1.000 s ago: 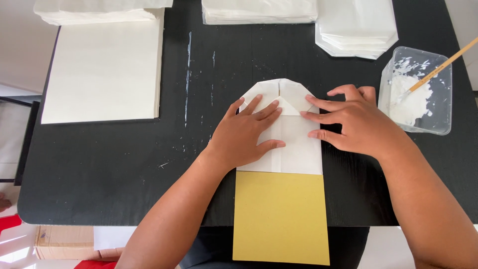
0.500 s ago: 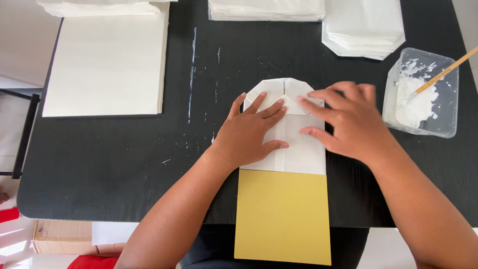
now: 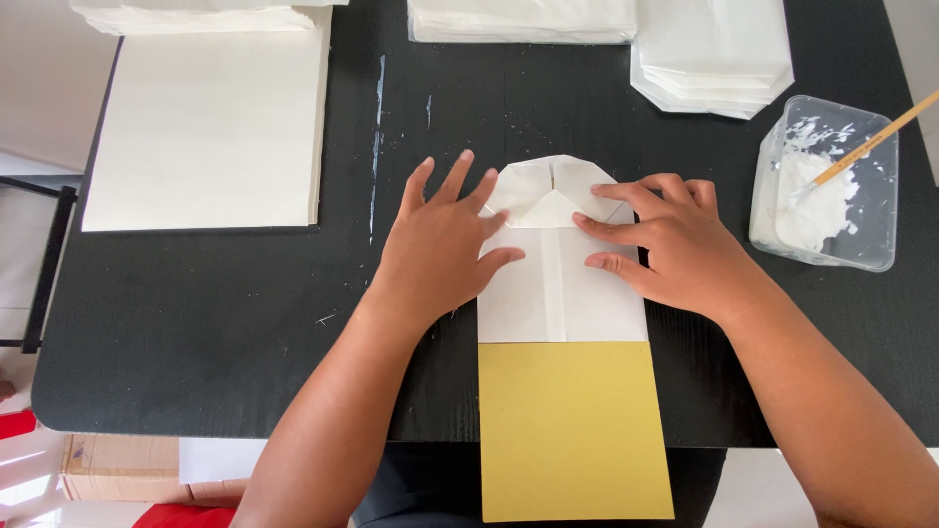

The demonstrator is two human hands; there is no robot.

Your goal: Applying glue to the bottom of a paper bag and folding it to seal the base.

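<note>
Head view: I see my left hand (image 3: 440,244) spread flat, fingers wide, pressing the left side of a white folded paper bag (image 3: 560,284) that lies near the middle of the black table (image 3: 196,342), towards its near edge. My right hand (image 3: 675,244) lies flat too, fingers closer together, holding down the folded bottom flaps (image 3: 548,191) from the right. Neither hand grips anything; both only press. A yellow card insert (image 3: 572,430) sticks out of the bag's open end and overhangs the near edge. I judge the bag light, thin and easily creased, likely to slide on the smooth top unless pinned; best held flat by palm pressure, or lifted by its side edges. Count: one bag in work, one yellow card, one clear tub of white paste (image 3: 827,191) at the right edge with one brush (image 3: 875,137), four white paper stacks: (image 3: 205,127), (image 3: 196,15), (image 3: 523,20), (image 3: 709,59).
</note>
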